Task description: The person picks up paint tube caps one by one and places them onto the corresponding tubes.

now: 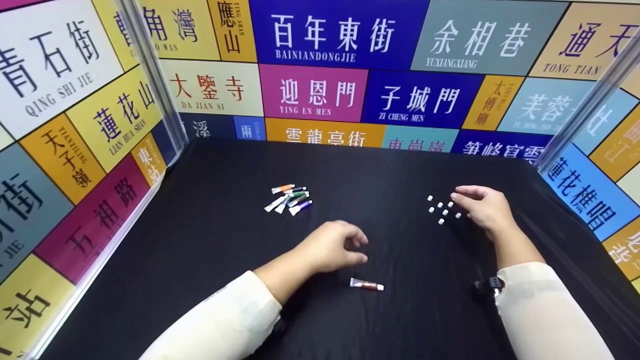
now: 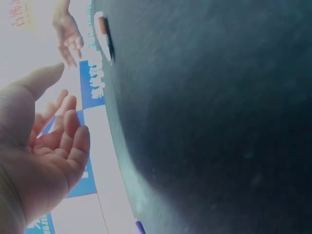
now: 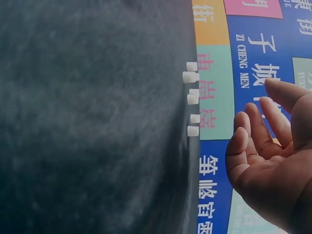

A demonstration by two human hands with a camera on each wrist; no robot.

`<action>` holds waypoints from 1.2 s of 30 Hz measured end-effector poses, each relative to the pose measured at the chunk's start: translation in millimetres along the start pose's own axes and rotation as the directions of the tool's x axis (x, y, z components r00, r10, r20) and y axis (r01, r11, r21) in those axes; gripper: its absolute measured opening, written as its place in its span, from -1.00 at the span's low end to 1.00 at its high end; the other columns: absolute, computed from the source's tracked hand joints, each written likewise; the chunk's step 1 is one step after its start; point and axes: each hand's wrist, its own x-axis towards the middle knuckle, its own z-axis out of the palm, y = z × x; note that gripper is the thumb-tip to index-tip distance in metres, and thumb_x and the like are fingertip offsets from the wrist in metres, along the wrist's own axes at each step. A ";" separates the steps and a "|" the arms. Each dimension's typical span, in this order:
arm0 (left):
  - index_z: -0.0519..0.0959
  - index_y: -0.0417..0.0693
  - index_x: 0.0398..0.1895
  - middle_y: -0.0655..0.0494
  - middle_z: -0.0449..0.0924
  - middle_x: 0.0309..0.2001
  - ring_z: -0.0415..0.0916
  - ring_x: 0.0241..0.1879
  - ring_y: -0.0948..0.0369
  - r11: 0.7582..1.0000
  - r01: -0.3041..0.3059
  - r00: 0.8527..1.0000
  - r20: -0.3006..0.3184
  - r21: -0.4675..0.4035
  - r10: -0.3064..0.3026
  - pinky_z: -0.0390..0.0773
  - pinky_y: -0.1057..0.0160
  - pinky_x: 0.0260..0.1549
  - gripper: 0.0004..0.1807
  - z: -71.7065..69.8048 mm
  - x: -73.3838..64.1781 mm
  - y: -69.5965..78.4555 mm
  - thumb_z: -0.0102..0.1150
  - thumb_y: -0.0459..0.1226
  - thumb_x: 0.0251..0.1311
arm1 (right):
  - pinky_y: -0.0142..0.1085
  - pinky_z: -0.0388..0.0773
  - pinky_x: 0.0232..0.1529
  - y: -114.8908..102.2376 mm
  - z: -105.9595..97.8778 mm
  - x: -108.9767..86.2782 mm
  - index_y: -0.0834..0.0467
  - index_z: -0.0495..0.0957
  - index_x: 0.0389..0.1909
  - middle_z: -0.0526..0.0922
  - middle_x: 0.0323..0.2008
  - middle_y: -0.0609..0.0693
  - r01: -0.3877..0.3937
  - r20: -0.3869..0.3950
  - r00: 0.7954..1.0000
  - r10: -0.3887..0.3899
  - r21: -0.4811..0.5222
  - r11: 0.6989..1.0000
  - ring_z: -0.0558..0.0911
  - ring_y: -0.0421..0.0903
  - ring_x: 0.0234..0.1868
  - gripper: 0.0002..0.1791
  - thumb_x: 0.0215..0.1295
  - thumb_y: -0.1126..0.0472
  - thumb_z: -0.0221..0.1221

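Note:
My left hand (image 1: 336, 246) hovers over the black cloth with loosely bent fingers and nothing in its grasp. Just below it lies a small reddish-brown paint tube (image 1: 367, 284) with a white cap; the left wrist view shows this tube (image 2: 103, 34) too, beyond the fingers. At the right, my right hand (image 1: 484, 206) is held beside a scatter of several small white caps (image 1: 445, 212), its fingers relaxed and holding nothing. In the right wrist view the caps (image 3: 192, 99) stand in a line near the cloth's far edge, left of the fingertips.
Several more paint tubes (image 1: 289, 200), among them orange, green and purple ones, lie in a loose pile left of centre. Black cloth (image 1: 200, 270) covers the table. Panels with coloured street-name signs (image 1: 340, 35) enclose the back and both sides.

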 end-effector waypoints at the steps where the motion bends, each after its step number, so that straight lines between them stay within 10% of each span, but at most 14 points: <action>1: 0.78 -0.05 0.00 0.01 0.81 -0.13 0.68 -0.05 0.12 1.000 -0.004 1.000 -0.025 -0.018 0.004 0.63 0.17 0.10 -0.66 -1.7 0.5 -1.0 0.54 -0.16 0.19 | -0.47 0.65 -0.22 1.6 -0.5 0.2 0.22 0.61 0.34 0.61 -0.31 -0.66 -0.003 0.002 1.000 0.003 -0.001 1.000 0.62 -0.48 -0.25 -0.36 0.43 -0.11 0.36; 12: 0.75 -0.04 0.11 -0.04 0.81 -0.05 0.70 -0.10 0.10 0.966 0.045 0.979 -0.181 -0.256 -0.093 0.64 0.22 0.01 -0.60 -23.8 6.6 -24.1 0.54 -0.19 0.22 | -0.43 0.66 -0.19 15.3 -7.6 2.3 0.29 0.54 0.40 0.65 -0.29 -0.64 -0.046 0.059 0.997 0.045 0.015 0.999 0.63 -0.52 -0.24 -0.33 0.44 -0.03 0.37; 19: 0.72 -0.13 0.15 -0.17 0.79 -0.02 0.64 -0.17 0.19 0.930 0.098 0.939 -0.276 -0.354 -0.204 0.61 0.28 -0.08 -0.55 -43.5 7.8 -50.9 0.54 -0.19 0.22 | -0.41 0.67 -0.19 21.5 -9.1 3.6 0.28 0.54 0.41 0.66 -0.29 -0.59 -0.074 0.075 0.994 0.073 0.002 0.997 0.63 -0.49 -0.22 -0.33 0.44 -0.03 0.37; 36: 0.70 -0.22 0.14 0.10 0.71 -0.17 0.64 -0.19 0.32 0.700 0.121 0.686 -0.450 -0.704 -0.571 0.69 0.39 -0.01 -0.58 -77.7 1.0 -123.5 0.52 -0.33 0.22 | -0.54 0.66 -0.11 42.2 -8.1 12.8 0.44 0.44 0.44 0.74 -0.16 -0.40 -0.134 0.202 0.972 0.118 0.067 0.989 0.66 -0.50 -0.23 -0.25 0.39 0.09 0.42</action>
